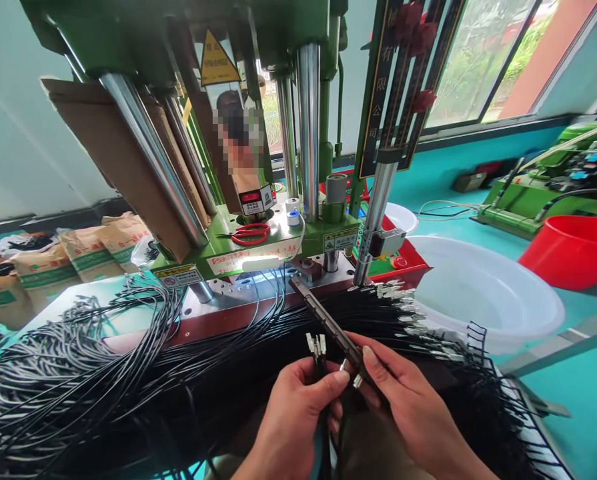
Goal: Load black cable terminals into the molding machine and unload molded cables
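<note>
My left hand [305, 403] is closed around a few black cables whose silvery metal connectors [317, 345] stick up above the fingers. Thumb and forefinger pinch near another connector at the edge of a long dark metal bar. My right hand [403, 387] grips the lower end of this slotted metal bar [325, 319], which slants up and left toward the press bed. One more shiny connector [357, 381] shows beneath the bar, between the hands. Behind both hands lies a thick bundle of black cables [258, 333], with many metal connector ends [393, 297] to the right.
A green press [203, 250] with steel columns stands ahead, red-handled scissors [251, 233] on its ledge. To the right are a red control box [403, 263], a white tub [483, 287] and a red tub [583, 250]. Paper sacks [48, 267] stand at the left.
</note>
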The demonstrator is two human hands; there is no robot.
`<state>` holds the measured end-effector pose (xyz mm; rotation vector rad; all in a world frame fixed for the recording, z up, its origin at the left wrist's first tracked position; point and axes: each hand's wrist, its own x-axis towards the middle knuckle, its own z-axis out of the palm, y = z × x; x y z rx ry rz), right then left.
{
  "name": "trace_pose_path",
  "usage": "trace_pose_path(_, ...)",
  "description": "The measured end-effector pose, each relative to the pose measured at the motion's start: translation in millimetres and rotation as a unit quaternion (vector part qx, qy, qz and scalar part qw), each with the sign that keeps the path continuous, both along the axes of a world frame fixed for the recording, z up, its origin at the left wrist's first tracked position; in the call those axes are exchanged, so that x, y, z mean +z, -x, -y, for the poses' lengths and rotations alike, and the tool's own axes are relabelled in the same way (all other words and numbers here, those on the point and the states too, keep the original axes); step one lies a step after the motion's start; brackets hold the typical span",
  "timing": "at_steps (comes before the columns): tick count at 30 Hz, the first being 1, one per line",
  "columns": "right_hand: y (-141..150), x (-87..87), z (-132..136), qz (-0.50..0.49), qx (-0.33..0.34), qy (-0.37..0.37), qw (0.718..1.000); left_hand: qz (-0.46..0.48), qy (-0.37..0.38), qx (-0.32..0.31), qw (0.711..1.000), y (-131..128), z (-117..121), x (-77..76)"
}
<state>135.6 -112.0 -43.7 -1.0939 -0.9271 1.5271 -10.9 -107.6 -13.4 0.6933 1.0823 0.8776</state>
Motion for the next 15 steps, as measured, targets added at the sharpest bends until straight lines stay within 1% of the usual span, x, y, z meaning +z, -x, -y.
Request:
trace_pose_path(6, 0.9, -4.5, 0.6, -0.001, -0.013, 0.012, 1.000, -0.022, -0.010, -0.020, 1.000, -1.0, -0.7, -1.0)
trace_pose_path(9, 0.1, -2.4, 0.7, 0.008, -0.018, 0.019, 1.000, -0.029, -0.005, -0.024, 0.999, -1.8, -1.4, -0.1)
trace_pose_path(15, -0.7, -0.6, 0.8, 0.024, -0.014, 0.004, 1.000, -0.019, 0.013, -0.024, 0.999, -1.4, -2.7, 0.4)
